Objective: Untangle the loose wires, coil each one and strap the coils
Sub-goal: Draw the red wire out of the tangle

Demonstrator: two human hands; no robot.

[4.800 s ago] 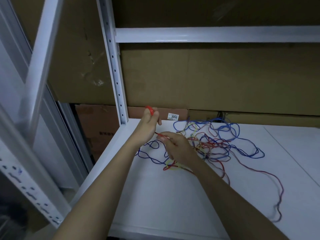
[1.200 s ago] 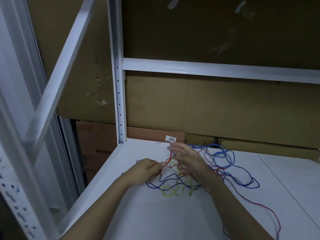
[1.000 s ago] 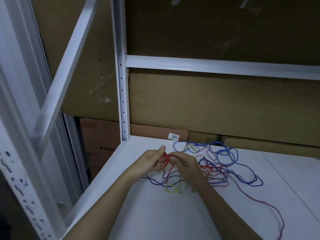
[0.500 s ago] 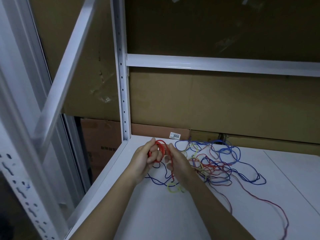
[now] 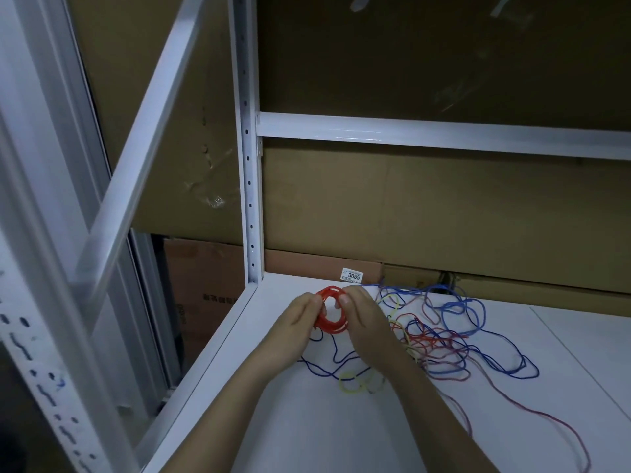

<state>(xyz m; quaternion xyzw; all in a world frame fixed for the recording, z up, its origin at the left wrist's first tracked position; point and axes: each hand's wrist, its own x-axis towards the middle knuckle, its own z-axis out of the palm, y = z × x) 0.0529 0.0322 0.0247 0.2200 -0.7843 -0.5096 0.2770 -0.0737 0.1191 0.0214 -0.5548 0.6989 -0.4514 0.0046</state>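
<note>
Small white sticker [image 5: 352,275] on reddish cardboard box [image 5: 307,264] at back edge of shelf reads "3055"; finer print above & below the no. too small to read. Dark print on brown carton [image 5: 205,278] lower left, behind the rack upright, is illegible.

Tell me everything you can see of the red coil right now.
The red coil is a small ring of several turns of thin, glossy red wire, apparently plastic-coated. The left hand and right hand pinch its opposite sides, holding it upright above the white shelf, left of the tangled wires. No strap shows.
</note>
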